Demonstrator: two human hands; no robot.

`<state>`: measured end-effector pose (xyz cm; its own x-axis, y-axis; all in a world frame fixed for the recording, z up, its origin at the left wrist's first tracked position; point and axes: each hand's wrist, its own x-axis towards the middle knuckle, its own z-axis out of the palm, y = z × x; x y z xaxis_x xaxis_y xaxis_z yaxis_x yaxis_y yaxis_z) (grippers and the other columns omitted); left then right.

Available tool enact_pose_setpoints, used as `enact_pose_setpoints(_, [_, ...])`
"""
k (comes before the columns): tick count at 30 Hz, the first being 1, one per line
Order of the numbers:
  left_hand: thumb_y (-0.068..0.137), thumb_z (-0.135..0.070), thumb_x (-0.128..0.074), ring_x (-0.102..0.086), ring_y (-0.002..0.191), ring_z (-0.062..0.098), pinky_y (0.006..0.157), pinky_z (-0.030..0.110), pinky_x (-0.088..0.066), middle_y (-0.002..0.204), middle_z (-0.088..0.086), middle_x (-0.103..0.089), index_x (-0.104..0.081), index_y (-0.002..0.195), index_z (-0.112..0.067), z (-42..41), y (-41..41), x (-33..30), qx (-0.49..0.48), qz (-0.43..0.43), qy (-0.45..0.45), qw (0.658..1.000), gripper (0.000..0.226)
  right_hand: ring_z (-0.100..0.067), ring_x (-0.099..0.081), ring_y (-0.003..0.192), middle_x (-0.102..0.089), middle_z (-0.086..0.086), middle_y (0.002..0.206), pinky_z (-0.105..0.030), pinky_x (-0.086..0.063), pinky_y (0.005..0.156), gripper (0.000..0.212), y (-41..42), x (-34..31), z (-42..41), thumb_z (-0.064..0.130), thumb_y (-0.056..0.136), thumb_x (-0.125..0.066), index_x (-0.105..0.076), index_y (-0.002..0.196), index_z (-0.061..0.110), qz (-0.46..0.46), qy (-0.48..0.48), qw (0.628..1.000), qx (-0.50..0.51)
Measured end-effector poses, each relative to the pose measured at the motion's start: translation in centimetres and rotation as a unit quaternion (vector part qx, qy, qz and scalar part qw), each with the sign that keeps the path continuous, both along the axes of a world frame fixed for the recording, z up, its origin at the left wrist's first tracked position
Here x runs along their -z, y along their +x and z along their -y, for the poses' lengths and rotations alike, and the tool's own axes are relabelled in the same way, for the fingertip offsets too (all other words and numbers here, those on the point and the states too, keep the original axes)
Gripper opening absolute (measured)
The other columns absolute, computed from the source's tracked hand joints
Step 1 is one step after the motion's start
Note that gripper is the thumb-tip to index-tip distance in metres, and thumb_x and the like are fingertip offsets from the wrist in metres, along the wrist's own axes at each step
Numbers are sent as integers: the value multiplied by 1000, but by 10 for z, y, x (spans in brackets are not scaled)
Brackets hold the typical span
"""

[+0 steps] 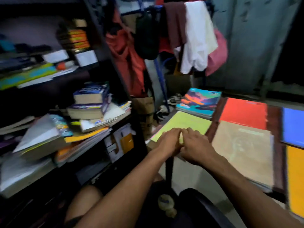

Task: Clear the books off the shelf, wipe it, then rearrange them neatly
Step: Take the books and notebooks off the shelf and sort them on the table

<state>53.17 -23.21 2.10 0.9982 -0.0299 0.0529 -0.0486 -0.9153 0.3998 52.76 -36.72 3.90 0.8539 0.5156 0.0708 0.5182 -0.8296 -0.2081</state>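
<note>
The dark shelf unit (102, 46) on the left still carries messy piles of books (92, 104), some thick, some thin. Books lie spread on a table (278, 162) to the right: a yellow-green book (184, 122), a tan one (243, 148), a red one (243, 112), a colourful one (199, 101), a blue one (294, 125) and an orange-yellow one (296, 178). My left hand (169, 142) and right hand (195, 145) rest side by side on the near end of the yellow-green book, fingers laid flat. The picture is blurred.
Clothes (194, 35) hang on a rack behind the table. A plastic bottle (166, 204) lies by my knees, beside a dark chair arm (205, 209). A brown paper bag (146, 116) stands between shelf and table. An orange ball (61, 65) sits on an upper shelf.
</note>
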Motion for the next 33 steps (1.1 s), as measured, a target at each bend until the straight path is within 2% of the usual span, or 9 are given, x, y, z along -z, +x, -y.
enact_pose_setpoints(5, [84, -59, -59, -69, 101, 13, 88, 39, -57, 113, -3, -72, -67, 119, -28, -112, -83, -23, -161, 92, -152, 971, 48, -27, -51, 121, -53, -9, 123, -37, -40, 102, 51, -36, -16, -86, 24, 88, -67, -50, 135, 17, -59, 214, 963, -151])
enact_pose_setpoints(9, [90, -34, -75, -69, 90, 13, 84, 29, -56, 103, -3, -73, -69, 115, -22, -193, -194, -29, -303, 166, -164, 924, 28, -25, -53, 123, -56, -10, 130, -37, -43, 103, 52, -86, -16, -166, 26, 89, -71, -51, 136, 16, -113, 197, 936, -270])
enact_pose_setpoints(12, [91, -31, -74, -70, 85, 11, 83, 29, -56, 97, -7, -73, -69, 110, -27, -230, -288, -21, -400, 187, -150, 885, 20, -25, -56, 121, -59, -9, 127, -36, -45, 101, 48, -137, -13, -225, 30, 89, -72, -53, 130, 16, -139, 166, 911, -350])
enact_pose_setpoints(18, [81, -53, -58, -62, 106, 23, 92, 41, -51, 115, -6, -67, -68, 117, -31, -270, -447, 10, -532, 216, 104, 812, 43, -18, -53, 124, -54, -3, 130, -27, -41, 98, 57, -237, -13, -296, 32, 94, -68, -44, 144, 22, -192, 113, 866, -448])
enact_pose_setpoints(22, [69, -72, -58, -53, 125, 24, 103, 42, -42, 136, -2, -58, -64, 130, -30, -296, -528, 32, -578, 199, 190, 768, 75, -19, -56, 118, -56, -4, 132, -27, -43, 90, 61, -278, -5, -331, 38, 93, -69, -41, 145, 21, -232, 85, 849, -467])
enact_pose_setpoints(24, [70, -78, -55, -48, 129, 25, 109, 43, -38, 141, 4, -52, -64, 130, -24, -305, -550, 38, -640, 234, 103, 725, 82, -19, -60, 111, -60, -4, 126, -27, -43, 83, 63, -293, 0, -348, 45, 92, -69, -41, 142, 21, -256, 94, 845, -460])
enact_pose_setpoints(26, [75, -77, -52, -49, 128, 27, 108, 39, -38, 135, 6, -52, -65, 125, -19, -311, -559, 36, -697, 315, -66, 641, 78, -18, -61, 104, -63, -1, 121, -28, -44, 79, 60, -306, 2, -367, 50, 91, -68, -43, 138, 20, -295, 112, 839, -443])
enact_pose_setpoints(30, [95, -53, -63, -68, 110, 27, 79, 39, -58, 113, 6, -71, -64, 107, -18, -322, -556, 18, -642, 395, -460, 470, 37, -18, -62, 109, -62, 1, 125, -41, -52, 97, 56, -322, 10, -407, 56, 89, -68, -50, 128, 20, -428, 167, 808, -369])
enact_pose_setpoints(33, [89, -44, -76, -72, 102, 27, 66, 35, -61, 114, 11, -73, -63, 108, -15, -331, -556, 12, -640, 376, -494, 453, 37, -22, -61, 112, -61, -1, 127, -48, -52, 101, 55, -327, 17, -420, 54, 89, -69, -50, 127, 19, -466, 180, 794, -346])
